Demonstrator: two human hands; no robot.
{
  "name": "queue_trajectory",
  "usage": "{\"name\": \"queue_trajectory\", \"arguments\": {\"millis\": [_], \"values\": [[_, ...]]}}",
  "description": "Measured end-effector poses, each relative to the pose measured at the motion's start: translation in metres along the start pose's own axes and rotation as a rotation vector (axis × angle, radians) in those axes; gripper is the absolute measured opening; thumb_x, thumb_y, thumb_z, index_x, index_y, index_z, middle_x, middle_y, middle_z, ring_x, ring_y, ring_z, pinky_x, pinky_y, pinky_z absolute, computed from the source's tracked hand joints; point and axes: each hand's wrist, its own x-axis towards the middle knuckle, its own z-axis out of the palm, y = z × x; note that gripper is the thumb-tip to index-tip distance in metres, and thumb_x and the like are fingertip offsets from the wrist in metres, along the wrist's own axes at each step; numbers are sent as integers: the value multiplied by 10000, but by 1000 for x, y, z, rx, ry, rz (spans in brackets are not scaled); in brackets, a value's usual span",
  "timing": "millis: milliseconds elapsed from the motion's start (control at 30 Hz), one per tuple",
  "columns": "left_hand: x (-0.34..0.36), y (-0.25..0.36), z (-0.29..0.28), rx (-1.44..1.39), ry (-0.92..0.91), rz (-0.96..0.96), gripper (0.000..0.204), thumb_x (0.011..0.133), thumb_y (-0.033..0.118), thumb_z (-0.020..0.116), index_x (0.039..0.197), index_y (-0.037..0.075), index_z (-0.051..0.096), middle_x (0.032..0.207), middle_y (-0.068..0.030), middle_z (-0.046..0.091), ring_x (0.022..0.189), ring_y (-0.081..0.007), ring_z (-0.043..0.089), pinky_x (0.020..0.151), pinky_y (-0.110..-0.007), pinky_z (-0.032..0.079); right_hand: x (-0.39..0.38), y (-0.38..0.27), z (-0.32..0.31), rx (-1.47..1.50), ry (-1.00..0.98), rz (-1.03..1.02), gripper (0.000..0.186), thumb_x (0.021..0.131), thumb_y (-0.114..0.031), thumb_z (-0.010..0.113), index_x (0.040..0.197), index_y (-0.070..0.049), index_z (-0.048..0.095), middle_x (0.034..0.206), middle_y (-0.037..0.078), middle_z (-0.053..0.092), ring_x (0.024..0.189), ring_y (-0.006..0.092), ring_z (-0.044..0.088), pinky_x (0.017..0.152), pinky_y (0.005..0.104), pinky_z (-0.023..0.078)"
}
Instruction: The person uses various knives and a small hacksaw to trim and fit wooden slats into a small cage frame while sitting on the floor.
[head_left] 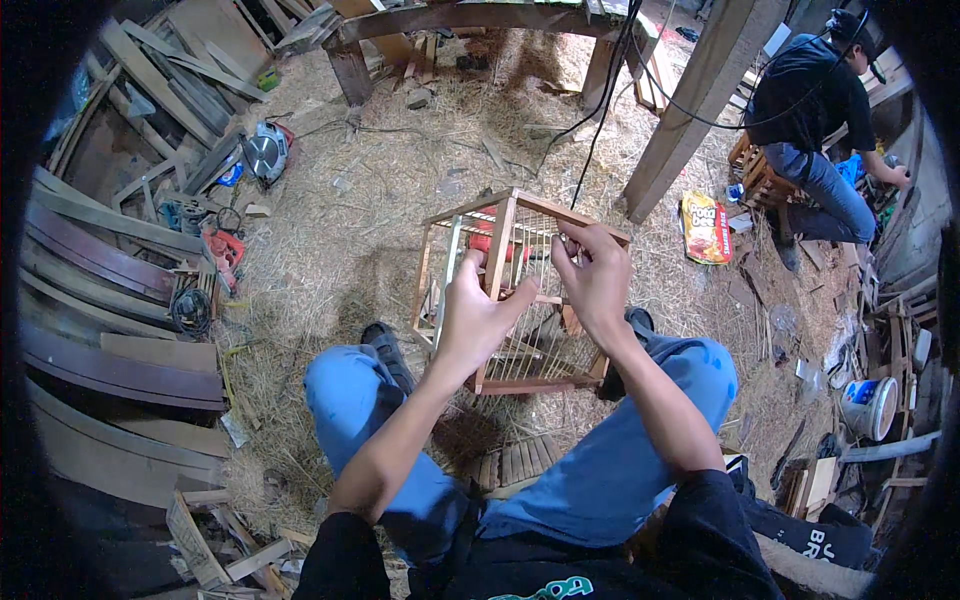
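Observation:
A small wooden cage with thin bars stands in front of me between my knees. My left hand grips one of its upright corner posts, thumb on one side and fingers on the other. At the cage's right side, just under the top rail, my right hand has its thumb and fingertips pinched together by the thin bars. What sits in that pinch is too small to make out. Behind the bars a red object shows in part.
Straw-like shavings cover the floor. A circular saw and a red power tool lie at left beside stacked boards. A wooden post, a yellow-red snack bag and a white bucket are at right. A co-worker sits far right.

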Motion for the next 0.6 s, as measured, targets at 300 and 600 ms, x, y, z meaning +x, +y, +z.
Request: {"name": "queue_trajectory", "arguments": {"millis": [300, 600], "values": [[2, -8, -1, -4, -24, 7, 591, 844, 232, 801, 1230, -64, 464, 871, -58, 644, 662, -58, 586, 521, -216, 468, 0, -1, 1, -3, -2, 2, 247, 825, -122, 736, 1043, -5, 731, 842, 138, 671, 773, 281, 672, 719, 368, 515], [2, -4, -3, -18, -38, 7, 574, 848, 235, 802, 1219, -58, 475, 850, -48, 637, 664, -63, 589, 524, -220, 477, 0, -2, 2, 11, 8, 4, 241, 827, -123, 737, 1043, -14, 735, 813, 128, 664, 744, 264, 669, 696, 364, 515]]}}
